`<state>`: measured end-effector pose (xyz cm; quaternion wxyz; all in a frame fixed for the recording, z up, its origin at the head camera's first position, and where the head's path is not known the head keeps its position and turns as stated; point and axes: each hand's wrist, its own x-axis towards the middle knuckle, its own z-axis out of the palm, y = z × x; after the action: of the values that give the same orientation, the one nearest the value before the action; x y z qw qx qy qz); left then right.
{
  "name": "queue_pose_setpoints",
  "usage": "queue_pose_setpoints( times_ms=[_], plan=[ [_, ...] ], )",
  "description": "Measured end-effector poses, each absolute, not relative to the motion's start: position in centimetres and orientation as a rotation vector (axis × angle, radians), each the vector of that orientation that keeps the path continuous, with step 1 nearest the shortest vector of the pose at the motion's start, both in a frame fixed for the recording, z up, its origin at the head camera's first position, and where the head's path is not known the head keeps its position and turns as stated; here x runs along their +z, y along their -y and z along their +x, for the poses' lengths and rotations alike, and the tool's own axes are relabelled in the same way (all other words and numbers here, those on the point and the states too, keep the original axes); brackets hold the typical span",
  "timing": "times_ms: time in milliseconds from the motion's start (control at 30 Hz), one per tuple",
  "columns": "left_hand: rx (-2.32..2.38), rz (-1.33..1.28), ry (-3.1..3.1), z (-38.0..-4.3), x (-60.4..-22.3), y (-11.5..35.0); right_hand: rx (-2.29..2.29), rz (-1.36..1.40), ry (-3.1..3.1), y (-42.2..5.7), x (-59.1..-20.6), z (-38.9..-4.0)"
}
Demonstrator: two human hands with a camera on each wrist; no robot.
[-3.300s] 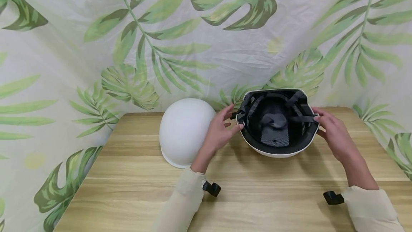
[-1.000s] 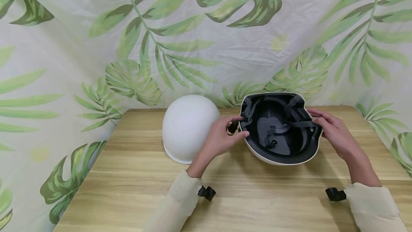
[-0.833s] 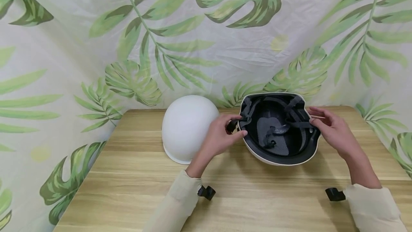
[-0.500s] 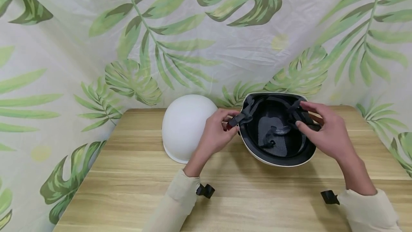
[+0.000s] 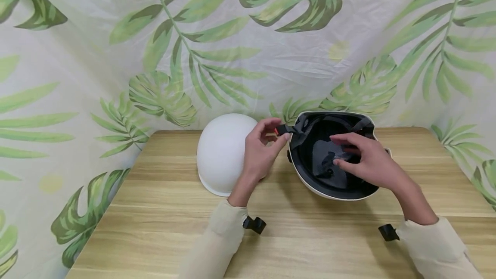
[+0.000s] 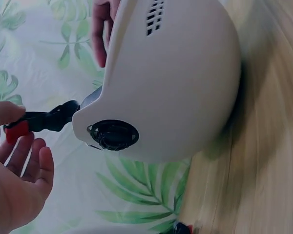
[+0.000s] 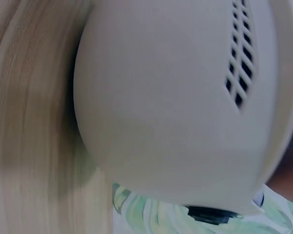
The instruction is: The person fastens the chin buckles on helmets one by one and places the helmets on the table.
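A white helmet [image 5: 329,196] lies upside down on the table, its black padded inside and straps facing up. At its left rim my left hand [image 5: 258,152] pinches the black-and-red buckle [image 5: 284,130] of a chin strap between thumb and fingers. The left wrist view shows this buckle's red part [image 6: 17,130] and the strap stretched to the helmet's edge. Over the helmet's opening hovers my right hand [image 5: 372,162], thumb and fingers apart, above a dark strap end [image 5: 328,158] inside. In the right wrist view the white shell [image 7: 176,112] hides most of that hand.
A smooth white dome [image 5: 222,154] stands left of the helmet, partly behind my left hand. Both rest on a wood-grain table [image 5: 310,236]. A leaf-patterned cloth [image 5: 294,68] hangs right behind the table's back edge.
My left hand has drawn the buckle up and outward from the left rim. My right hand has left the right rim and its strap and moved left over the helmet's inside.
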<state>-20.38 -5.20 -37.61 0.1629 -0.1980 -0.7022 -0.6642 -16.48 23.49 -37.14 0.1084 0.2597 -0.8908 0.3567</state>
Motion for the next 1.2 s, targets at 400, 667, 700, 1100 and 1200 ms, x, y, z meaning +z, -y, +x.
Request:
queue_pose_setpoints(
  times_ms=[400, 667, 700, 1100, 1200],
  plan=[
    [-2.151, -0.77, 1.707, -21.6, -38.4, 1.8, 1.032, 0.71, 2.709, -23.3, -38.3, -16.9],
    [-1.86, -0.829, 2.058, -21.9, -39.7, 1.1, 1.039, 0.69, 2.736, -23.2, -38.6, -16.9],
    [-1.807, -0.827, 2.093, -22.0, -39.9, 1.2, 1.046, 0.689, 2.74, -23.2, -38.7, -16.9],
    [-1.517, -0.9, 2.193, -21.9, -40.1, 2.1, 0.885, 0.84, 2.871, -22.2, -39.5, -16.9],
    [-1.48, -0.894, 2.209, -21.8, -40.1, 2.3, 0.827, 0.882, 2.933, -22.1, -39.5, -17.0]
  ],
)
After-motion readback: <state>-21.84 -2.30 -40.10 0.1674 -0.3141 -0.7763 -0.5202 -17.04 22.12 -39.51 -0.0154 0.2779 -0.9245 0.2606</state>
